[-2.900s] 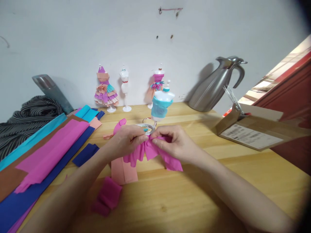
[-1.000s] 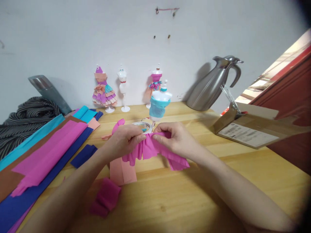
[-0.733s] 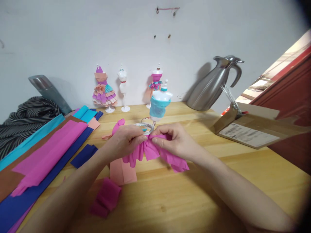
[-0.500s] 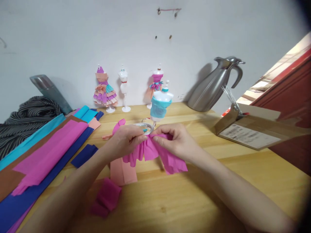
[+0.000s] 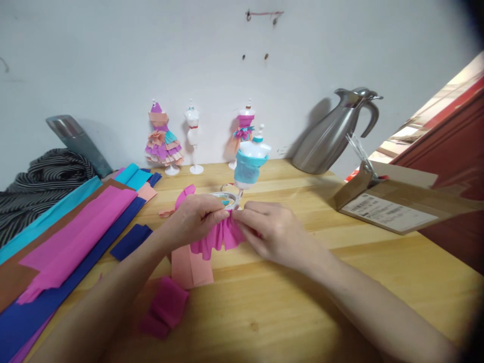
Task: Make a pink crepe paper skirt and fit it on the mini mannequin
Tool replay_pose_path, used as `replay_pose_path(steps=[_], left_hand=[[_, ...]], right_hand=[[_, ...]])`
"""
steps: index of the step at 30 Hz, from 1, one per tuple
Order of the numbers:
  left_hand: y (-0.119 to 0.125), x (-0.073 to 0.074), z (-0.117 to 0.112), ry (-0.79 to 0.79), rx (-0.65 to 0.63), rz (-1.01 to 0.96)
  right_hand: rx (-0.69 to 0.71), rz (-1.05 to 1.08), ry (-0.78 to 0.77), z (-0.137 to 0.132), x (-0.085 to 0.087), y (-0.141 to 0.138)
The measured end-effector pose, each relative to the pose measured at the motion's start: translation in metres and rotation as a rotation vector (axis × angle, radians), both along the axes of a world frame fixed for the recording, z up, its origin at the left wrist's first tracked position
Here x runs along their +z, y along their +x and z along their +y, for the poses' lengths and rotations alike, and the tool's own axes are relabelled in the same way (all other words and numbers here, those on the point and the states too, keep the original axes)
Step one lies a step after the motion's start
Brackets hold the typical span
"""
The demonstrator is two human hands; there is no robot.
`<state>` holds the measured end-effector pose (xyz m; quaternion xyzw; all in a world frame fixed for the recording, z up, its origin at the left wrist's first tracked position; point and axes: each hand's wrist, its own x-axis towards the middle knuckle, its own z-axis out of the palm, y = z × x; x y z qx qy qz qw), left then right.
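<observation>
Pleated pink crepe paper (image 5: 217,241) hangs between my two hands above the table. My left hand (image 5: 196,217) pinches its gathered top edge between thumb and fingers. Closed on the same edge, my right hand (image 5: 270,232) covers the strip's right end. A roll of tape (image 5: 228,199) shows just behind my left fingers; whether that hand touches it I cannot tell. Behind my hands stands a small mannequin (image 5: 251,164) with a turquoise wrap around its body. Salmon paper (image 5: 192,269) and a folded magenta piece (image 5: 166,307) lie below on the table.
Coloured paper sheets (image 5: 75,242) and a striped cloth (image 5: 49,186) fill the left side. Against the wall stand a mannequin in a ruffled dress (image 5: 162,138), a bare mannequin (image 5: 192,133) and another dressed one (image 5: 244,126). A steel jug (image 5: 328,133) and a cardboard box (image 5: 397,199) are right.
My right hand has turned and closed over the pink paper beside my left fingers. The loose right part of the strip is now hidden. My left hand keeps its place.
</observation>
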<state>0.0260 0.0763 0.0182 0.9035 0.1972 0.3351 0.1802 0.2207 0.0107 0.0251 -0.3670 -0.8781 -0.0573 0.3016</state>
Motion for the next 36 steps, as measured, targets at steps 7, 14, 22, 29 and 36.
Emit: replay_pose_path(steps=[7, 14, 22, 29, 36], left_hand=[[0.001, 0.002, 0.000, 0.000, 0.013, 0.007], [-0.001, 0.002, 0.001, -0.007, 0.058, 0.051], [-0.001, 0.004, 0.001, 0.043, 0.030, 0.025], [0.001, 0.004, -0.003, -0.022, -0.033, -0.004], [-0.001, 0.005, -0.001, 0.000, -0.032, 0.000]], right_hand=[[-0.088, 0.245, -0.248, 0.002, 0.004, -0.001], [-0.151, 0.316, -0.659, 0.009, 0.012, 0.009], [-0.027, 0.352, -0.886, 0.008, 0.013, 0.013], [0.093, 0.292, -0.788, 0.009, 0.011, 0.010], [-0.018, 0.285, -0.726, 0.006, 0.014, 0.012]])
